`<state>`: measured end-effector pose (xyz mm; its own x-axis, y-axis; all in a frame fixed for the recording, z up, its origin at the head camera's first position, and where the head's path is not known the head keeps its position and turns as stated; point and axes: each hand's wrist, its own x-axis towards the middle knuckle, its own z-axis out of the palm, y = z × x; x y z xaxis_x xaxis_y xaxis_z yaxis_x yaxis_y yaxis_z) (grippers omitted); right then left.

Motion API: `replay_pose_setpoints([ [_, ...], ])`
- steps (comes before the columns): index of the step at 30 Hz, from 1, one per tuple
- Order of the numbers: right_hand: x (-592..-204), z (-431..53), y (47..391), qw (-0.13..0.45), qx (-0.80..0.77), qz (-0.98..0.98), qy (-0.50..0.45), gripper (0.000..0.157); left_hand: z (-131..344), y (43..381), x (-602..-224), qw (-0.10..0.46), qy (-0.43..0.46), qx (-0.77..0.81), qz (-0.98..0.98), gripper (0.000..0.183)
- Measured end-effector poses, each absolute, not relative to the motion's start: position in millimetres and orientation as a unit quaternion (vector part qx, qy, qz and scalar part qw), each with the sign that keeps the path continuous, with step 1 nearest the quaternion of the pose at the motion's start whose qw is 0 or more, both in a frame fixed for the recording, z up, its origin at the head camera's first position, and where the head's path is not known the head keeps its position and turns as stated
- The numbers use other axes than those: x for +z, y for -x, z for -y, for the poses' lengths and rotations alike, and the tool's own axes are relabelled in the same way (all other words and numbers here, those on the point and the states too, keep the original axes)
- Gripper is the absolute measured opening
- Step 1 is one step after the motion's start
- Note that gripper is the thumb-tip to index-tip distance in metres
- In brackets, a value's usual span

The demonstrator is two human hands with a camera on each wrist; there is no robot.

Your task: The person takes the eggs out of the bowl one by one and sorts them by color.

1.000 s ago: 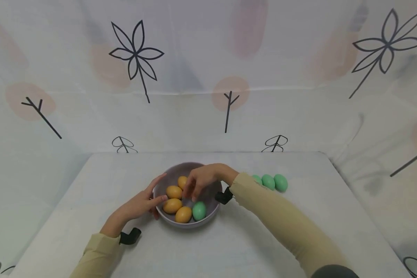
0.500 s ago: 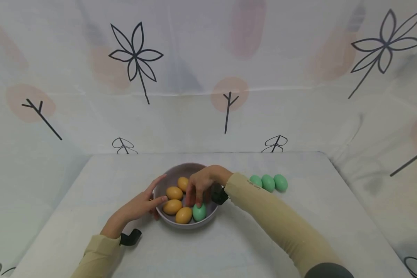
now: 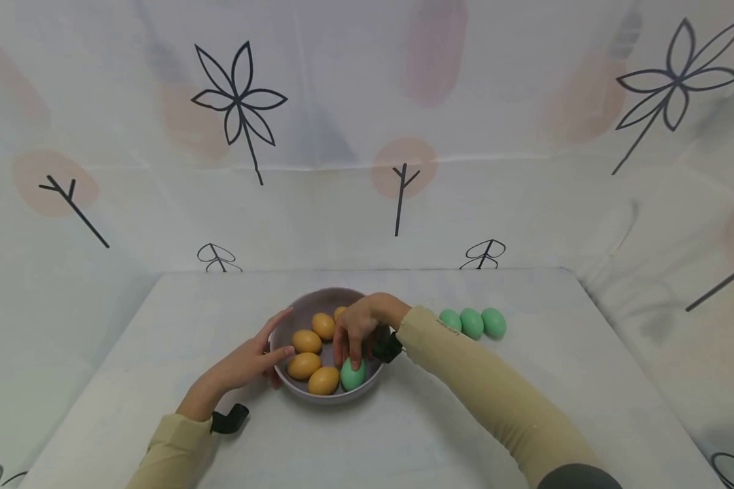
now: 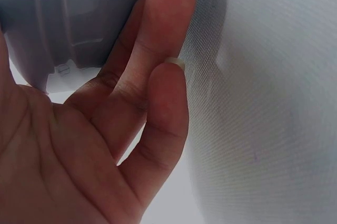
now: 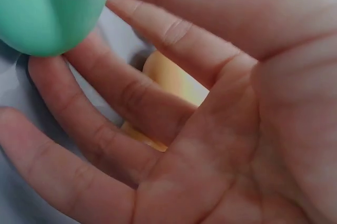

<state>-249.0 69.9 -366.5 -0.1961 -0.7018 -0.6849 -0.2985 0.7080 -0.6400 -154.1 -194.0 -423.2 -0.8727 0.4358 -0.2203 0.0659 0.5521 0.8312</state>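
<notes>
A mauve bowl (image 3: 327, 400) stands on the white table with several orange eggs (image 3: 306, 341) and one green egg (image 3: 353, 375) inside. My left hand (image 3: 247, 360) holds the bowl's left side, thumb over the rim and other fingers against the outer wall (image 4: 68, 13). Reaching in from the right, my right hand (image 3: 363, 322) pinches the green egg at the bowl's near right. In the right wrist view the thumb lies over the egg and fingertips (image 5: 47, 71) sit under it. The right hand partly covers one orange egg at the back.
Three more green eggs (image 3: 472, 324) lie in a row on the table (image 3: 404, 435), right of the bowl and beyond the right sleeve (image 3: 483, 380). A patterned cloth (image 3: 342, 204) hangs behind the table. Dark wrist cameras (image 3: 230, 419) are strapped to both wrists.
My right hand has come from the bowl's middle towards the near right and taken hold of the green egg there. Another orange egg shows at the back. The left hand has stayed put.
</notes>
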Motion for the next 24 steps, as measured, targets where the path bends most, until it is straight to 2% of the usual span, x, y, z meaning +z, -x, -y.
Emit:
replay_pose_setpoints([
  [18, -356, -80, 246, 0.524, -0.212, -0.747, 0.349, 0.025, 195, 154, -424, 0.205, -0.146, 0.45, -0.857, 0.075],
  [24, -347, -90, 246, 0.484, -0.212, -0.751, 0.395, 0.031, 194, 154, -423, 0.208, -0.151, 0.453, -0.853, 0.076],
])
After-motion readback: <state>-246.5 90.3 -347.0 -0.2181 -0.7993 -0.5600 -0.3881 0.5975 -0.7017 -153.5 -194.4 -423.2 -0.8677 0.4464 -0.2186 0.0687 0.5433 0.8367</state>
